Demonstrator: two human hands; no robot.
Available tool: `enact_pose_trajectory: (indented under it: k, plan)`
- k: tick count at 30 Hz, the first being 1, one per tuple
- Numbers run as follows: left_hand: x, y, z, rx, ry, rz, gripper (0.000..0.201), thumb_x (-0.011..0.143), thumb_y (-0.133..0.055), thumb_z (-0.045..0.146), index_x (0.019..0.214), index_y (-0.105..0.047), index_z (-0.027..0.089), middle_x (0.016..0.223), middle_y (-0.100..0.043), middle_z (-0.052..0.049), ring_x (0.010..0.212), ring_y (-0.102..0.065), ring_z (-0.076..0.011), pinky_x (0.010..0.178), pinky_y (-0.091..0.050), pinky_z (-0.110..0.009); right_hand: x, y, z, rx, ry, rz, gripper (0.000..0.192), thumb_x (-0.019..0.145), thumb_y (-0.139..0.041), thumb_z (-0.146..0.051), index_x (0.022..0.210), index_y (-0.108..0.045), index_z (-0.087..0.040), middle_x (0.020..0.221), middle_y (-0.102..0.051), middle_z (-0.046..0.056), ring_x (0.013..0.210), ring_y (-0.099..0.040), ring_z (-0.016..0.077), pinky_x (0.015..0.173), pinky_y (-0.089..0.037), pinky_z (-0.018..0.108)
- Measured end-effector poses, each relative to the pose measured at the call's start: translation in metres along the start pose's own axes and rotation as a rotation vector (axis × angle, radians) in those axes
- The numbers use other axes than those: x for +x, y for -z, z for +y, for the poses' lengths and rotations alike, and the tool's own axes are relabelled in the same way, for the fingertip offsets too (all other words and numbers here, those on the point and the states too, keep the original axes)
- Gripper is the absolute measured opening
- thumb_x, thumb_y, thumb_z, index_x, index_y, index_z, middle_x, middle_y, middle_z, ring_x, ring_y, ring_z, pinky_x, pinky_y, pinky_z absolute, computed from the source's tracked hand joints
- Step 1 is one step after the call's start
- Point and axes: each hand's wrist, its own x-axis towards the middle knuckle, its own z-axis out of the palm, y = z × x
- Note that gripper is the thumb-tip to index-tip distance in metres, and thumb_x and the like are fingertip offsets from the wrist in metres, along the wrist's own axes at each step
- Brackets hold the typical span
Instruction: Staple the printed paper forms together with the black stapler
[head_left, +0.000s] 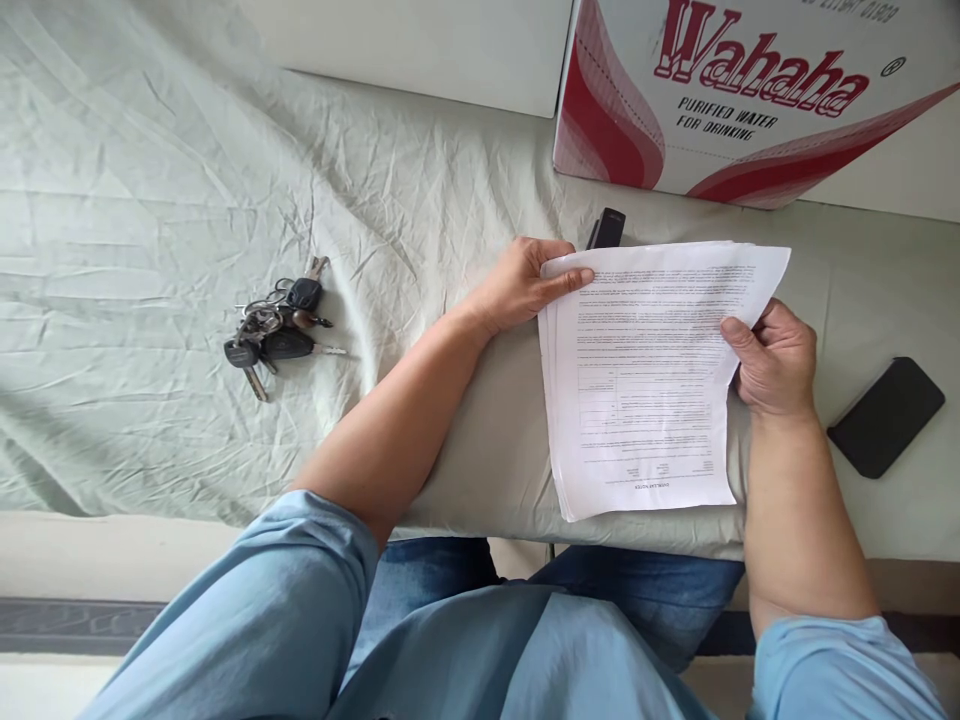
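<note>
A small stack of printed paper sheets (652, 380) is held up over the cloth, its text upside down to me. My left hand (536, 280) grips the stack's upper left corner, thumb on top and fingers behind. At the right edge my right hand (776, 355) pinches the sheets between the thumb and fingers hidden beneath. The sheets fan slightly apart along the left side. Just past the top edge of the papers, a black object that looks like a stapler (607, 230) shows, partly covered by them.
A bunch of keys (281, 325) lies on the wrinkled pale green cloth (150, 250) at left. To the right rests a black rectangular case or phone (886, 417). A red and white water carton (735, 110) stands at the back, against a white surface (427, 50).
</note>
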Motion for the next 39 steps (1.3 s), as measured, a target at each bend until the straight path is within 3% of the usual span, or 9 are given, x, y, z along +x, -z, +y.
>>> enact_pose_trajectory:
  k: [5,11,15,17,21,27,30,35,39]
  plan:
    - [0.010,-0.001,-0.023,-0.201,-0.025,0.270,0.073,0.093,-0.086,0.090,0.083,-0.061,0.022,0.078,-0.058,0.000,0.084,-0.076,-0.0192,0.072,-0.063,-0.030,0.001,0.006,-0.004,0.032,-0.029,-0.054,0.061,0.077,-0.104,-0.077,0.110,-0.090,-0.028,0.100,-0.089,0.004,0.099,-0.086,0.0294,0.103,-0.071,0.049]
    - [0.027,0.014,-0.048,-0.452,-0.026,0.589,0.064,0.097,-0.086,0.085,0.112,-0.074,0.023,0.110,-0.078,-0.006,0.140,-0.081,-0.0365,0.113,-0.071,-0.049,0.005,0.003,-0.020,0.343,-0.167,-0.103,0.078,0.075,-0.093,-0.094,0.120,-0.090,-0.030,0.121,-0.088,0.013,0.137,-0.081,0.0438,0.108,-0.072,0.060]
    - [0.029,0.021,-0.052,-0.525,-0.024,0.628,0.074,0.093,-0.087,0.089,0.129,-0.074,0.026,0.133,-0.084,-0.011,0.157,-0.072,-0.0391,0.124,-0.067,-0.050,0.006,-0.001,-0.021,0.402,-0.234,-0.152,0.084,0.066,-0.103,-0.087,0.127,-0.086,-0.033,0.104,-0.086,0.006,0.102,-0.082,0.0307,0.086,-0.073,0.046]
    - [0.029,0.019,-0.052,-0.512,-0.032,0.620,0.075,0.093,-0.086,0.091,0.130,-0.074,0.026,0.134,-0.084,-0.011,0.159,-0.071,-0.0396,0.125,-0.066,-0.051,0.002,-0.006,-0.020,0.337,-0.250,-0.150,0.082,0.060,-0.115,-0.069,0.126,-0.086,-0.029,0.103,-0.087,0.003,0.097,-0.081,0.0254,0.092,-0.074,0.042]
    - [0.025,0.016,-0.048,-0.441,-0.066,0.537,0.068,0.096,-0.085,0.087,0.121,-0.077,0.025,0.124,-0.083,-0.008,0.159,-0.072,-0.0422,0.123,-0.068,-0.056,-0.005,-0.021,-0.021,0.211,-0.085,0.011,0.064,0.055,-0.117,-0.030,0.112,-0.089,-0.024,0.124,-0.091,0.005,0.142,-0.078,0.0297,0.140,-0.054,0.050]
    - [0.008,0.038,-0.032,-0.292,-0.034,0.278,0.060,0.085,-0.102,0.075,0.107,-0.079,0.024,0.115,-0.083,-0.004,0.148,-0.080,-0.0460,0.116,-0.071,-0.064,0.007,-0.013,-0.036,0.261,0.209,0.233,0.041,0.062,-0.110,-0.042,0.092,-0.089,-0.024,0.131,-0.090,0.009,0.159,-0.071,0.0427,0.144,-0.047,0.069]
    - [0.001,0.048,-0.027,-0.280,0.001,0.156,0.071,0.074,-0.107,0.079,0.108,-0.082,0.022,0.114,-0.085,-0.006,0.142,-0.082,-0.0504,0.112,-0.074,-0.066,0.008,-0.004,-0.038,0.285,0.264,0.190,0.049,0.060,-0.113,-0.049,0.095,-0.090,-0.025,0.143,-0.087,0.011,0.160,-0.070,0.0463,0.139,-0.053,0.073]
    - [0.000,0.048,-0.028,-0.200,0.012,0.008,0.077,0.066,-0.115,0.062,0.122,-0.085,0.020,0.124,-0.088,-0.012,0.147,-0.078,-0.0561,0.117,-0.070,-0.076,-0.001,-0.005,-0.029,0.230,0.065,-0.015,0.094,0.049,-0.120,-0.041,0.135,-0.084,-0.031,0.160,-0.080,0.010,0.161,-0.070,0.0418,0.138,-0.056,0.070]
    - [0.001,0.047,-0.031,-0.118,-0.026,-0.033,0.073,0.074,-0.108,0.069,0.124,-0.086,0.019,0.130,-0.087,-0.012,0.149,-0.077,-0.0539,0.118,-0.069,-0.075,0.002,-0.007,-0.026,0.204,0.126,0.058,0.102,0.050,-0.120,-0.042,0.143,-0.080,-0.033,0.166,-0.075,0.008,0.167,-0.064,0.0411,0.143,-0.050,0.071]
